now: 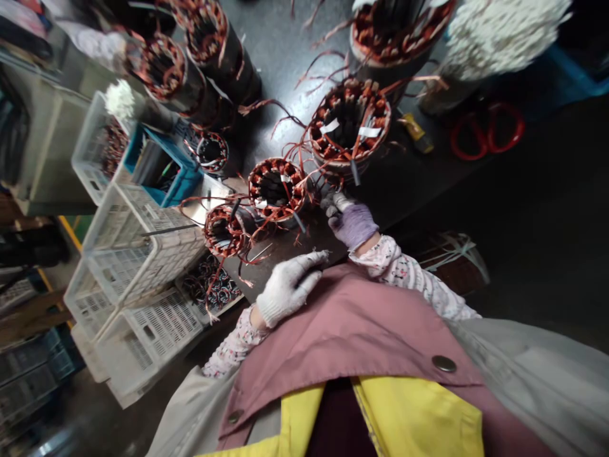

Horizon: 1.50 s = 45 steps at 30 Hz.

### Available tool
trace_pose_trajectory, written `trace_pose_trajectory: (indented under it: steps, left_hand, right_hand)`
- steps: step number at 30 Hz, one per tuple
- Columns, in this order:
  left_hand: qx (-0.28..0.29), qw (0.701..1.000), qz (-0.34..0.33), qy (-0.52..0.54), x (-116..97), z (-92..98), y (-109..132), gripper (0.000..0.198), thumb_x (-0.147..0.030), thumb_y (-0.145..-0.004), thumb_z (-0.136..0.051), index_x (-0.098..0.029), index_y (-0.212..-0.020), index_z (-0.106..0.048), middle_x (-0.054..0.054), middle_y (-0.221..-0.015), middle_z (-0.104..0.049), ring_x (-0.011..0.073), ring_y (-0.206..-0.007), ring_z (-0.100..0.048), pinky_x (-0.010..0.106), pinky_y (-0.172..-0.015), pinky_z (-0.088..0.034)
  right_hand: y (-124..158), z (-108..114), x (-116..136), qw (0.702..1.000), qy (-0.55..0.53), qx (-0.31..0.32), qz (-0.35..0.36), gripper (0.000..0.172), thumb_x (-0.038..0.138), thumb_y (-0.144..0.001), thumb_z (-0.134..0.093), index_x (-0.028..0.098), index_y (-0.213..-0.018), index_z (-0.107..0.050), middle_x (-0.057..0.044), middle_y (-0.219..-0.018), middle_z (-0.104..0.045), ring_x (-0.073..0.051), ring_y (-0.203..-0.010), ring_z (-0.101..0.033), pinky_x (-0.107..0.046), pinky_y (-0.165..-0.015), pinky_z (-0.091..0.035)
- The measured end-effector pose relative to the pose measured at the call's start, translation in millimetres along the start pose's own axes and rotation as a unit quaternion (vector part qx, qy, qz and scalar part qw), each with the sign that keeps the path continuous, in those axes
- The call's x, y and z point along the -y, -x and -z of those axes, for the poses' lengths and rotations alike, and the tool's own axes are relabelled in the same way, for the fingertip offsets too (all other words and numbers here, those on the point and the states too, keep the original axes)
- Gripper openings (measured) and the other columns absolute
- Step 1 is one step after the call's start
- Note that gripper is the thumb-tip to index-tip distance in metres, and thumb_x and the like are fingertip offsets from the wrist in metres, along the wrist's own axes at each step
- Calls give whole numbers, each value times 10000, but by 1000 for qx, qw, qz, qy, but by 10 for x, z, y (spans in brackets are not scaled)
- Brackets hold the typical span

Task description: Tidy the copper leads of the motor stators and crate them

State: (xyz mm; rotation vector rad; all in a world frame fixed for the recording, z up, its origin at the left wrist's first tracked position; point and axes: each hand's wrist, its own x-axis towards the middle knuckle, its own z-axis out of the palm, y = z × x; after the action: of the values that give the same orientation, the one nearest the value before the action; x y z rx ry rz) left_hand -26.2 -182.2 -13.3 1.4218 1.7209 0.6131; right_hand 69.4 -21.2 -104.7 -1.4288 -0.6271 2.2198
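Note:
My right hand (351,221), in a purple-grey glove, is curled and pinches copper wire leads (318,185) between a mid-sized stator (276,188) and a larger stator (349,127). My left hand (289,291), in a white knit glove, rests at the dark bench edge close to my pink apron. Its fingers are pressed together and point right, with a thin dark thing under them that I cannot name. A smaller stator (223,230) with loose copper leads stands just left of both hands.
More wound stators (164,66) stand at the back of the dark bench (285,57), one (397,28) at top right. White plastic crates (143,254) and a blue bin (162,166) sit to the left. Red-handled scissors (488,130) and a bundle of white ties (499,32) lie at right.

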Motion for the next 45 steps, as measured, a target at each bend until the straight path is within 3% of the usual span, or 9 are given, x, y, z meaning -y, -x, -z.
trace_pose_trajectory:
  steps: [4, 8, 14, 18, 23, 28, 32, 37, 45]
  left_hand:
    - [7, 1000, -30, -5, -64, 47, 74, 341, -274, -985, -552, -228, -1301, -669, 75, -1225, -767, 208, -1103, -747, 337, -980, -624]
    - [-2, 999, -46, -16, -324, 404, 251, 328, -215, -966, -599, -265, -1284, -667, 43, -1175, -782, 172, -1021, -760, 298, -914, -637]
    - [-155, 964, -45, -210, -514, 1009, 251, 436, -201, -938, -624, -352, -1346, -635, 5, -1263, -743, 220, -1116, -723, 389, -997, -602]
    - [-95, 937, -67, -330, -482, 1223, 77, 479, -264, -933, -622, -370, -1399, -599, 23, -1378, -678, 261, -1226, -667, 452, -1070, -551]
    - [-29, 924, -51, -379, -405, 1403, -114, 479, -330, -937, -605, -344, -1415, -581, 51, -1380, -669, 273, -1253, -646, 473, -1089, -529]
    - [17, 910, -44, -412, -186, 1346, -510, 573, -393, -887, -632, -283, -1444, -553, 87, -1447, -614, 305, -1369, -550, 503, -1172, -442]
    - [60, 914, -44, -400, 8, 1174, -776, 636, -429, -867, -631, -198, -1451, -534, 130, -1439, -616, 315, -1362, -550, 508, -1170, -422]
    - [34, 922, -22, -385, 86, 1082, -810, 684, -392, -873, -608, -187, -1510, -467, 128, -1427, -626, 310, -1337, -571, 478, -1136, -446]
    - [60, 914, 14, -401, 51, 1030, -809, 746, -386, -883, -574, -160, -1567, -384, 138, -1331, -679, 335, -1323, -567, 500, -1130, -439]
  right_hand:
    - [145, 36, 155, 993, -62, -34, -92, 150, 134, -993, -504, 192, -872, -571, 39, -667, -627, -39, -506, -445, -138, -439, -297]
    - [425, 182, 157, 996, -12, 11, -91, 86, 124, -908, -598, 170, -921, -670, 7, -689, -674, -36, -450, -428, -150, -397, -280]
    - [576, 237, -58, 997, -4, 16, -70, 165, 214, -756, -772, 168, -910, -733, 27, -647, -620, -36, -462, -437, -148, -398, -321]
    - [458, 243, -194, 993, -52, 30, -98, 149, 152, -740, -781, 169, -873, -716, 13, -699, -642, -46, -530, -525, -132, -434, -402]
    - [323, 220, -346, 991, -60, -20, -118, 103, 167, -826, -753, 166, -796, -654, 23, -614, -605, -52, -457, -480, -152, -389, -386]
    - [204, 129, -343, 988, -113, -43, -94, 122, 105, -894, -646, 195, -813, -654, 23, -654, -646, -70, -506, -552, -164, -431, -464]
    - [86, 130, -340, 992, -98, 6, -80, 130, 151, -887, -667, 228, -783, -652, 11, -696, -679, -96, -617, -626, -192, -522, -538]
    - [8, 249, -427, 996, -74, 36, -36, 269, 6, -679, -776, 247, -765, -694, -5, -869, -743, -141, -889, -693, -223, -742, -601]
    - [-83, 268, -515, 995, -94, 25, 6, 206, 177, -735, -794, 239, -912, -710, 25, -737, -719, -122, -639, -688, -234, -584, -596]
